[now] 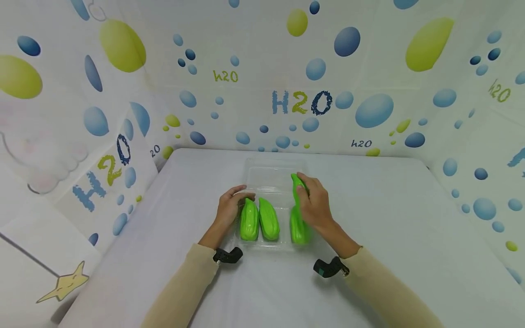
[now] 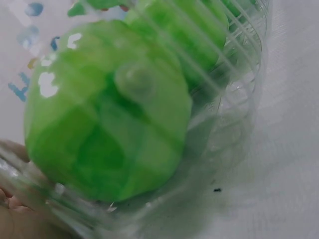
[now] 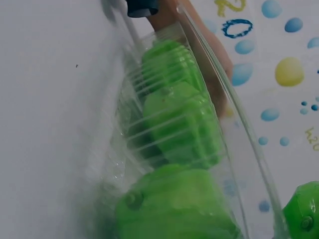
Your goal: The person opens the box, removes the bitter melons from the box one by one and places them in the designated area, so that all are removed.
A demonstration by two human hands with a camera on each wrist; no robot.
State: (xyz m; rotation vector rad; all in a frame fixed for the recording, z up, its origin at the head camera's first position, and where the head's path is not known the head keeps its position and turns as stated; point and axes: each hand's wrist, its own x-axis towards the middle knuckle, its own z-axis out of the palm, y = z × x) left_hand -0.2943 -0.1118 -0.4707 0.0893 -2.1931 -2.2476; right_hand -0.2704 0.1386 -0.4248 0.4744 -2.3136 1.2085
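A clear plastic clamshell box [image 1: 283, 246] lies on the table with its lid folded open behind it. Inside are three bright green, ribbed toy gourds: a left one [image 1: 249, 223], a middle one [image 1: 268, 221] and a right one [image 1: 299, 230], with a gap between the middle and right ones. My left hand [image 1: 227, 207] grips the box's left rim, its thumb by the left gourd's tip. In the left wrist view, fingers show behind the clear wall. My right hand [image 1: 316, 200] holds another green gourd [image 3: 304, 211] above the right one, palm covering part of it.
The clear lid [image 1: 276, 175] spreads flat behind the box, toward the back edge of the white table [image 1: 389, 228]. A printed cloth wall [image 1: 254, 109] rises behind and at both sides. Black wrist cameras [image 1: 328, 268] sit below both hands.
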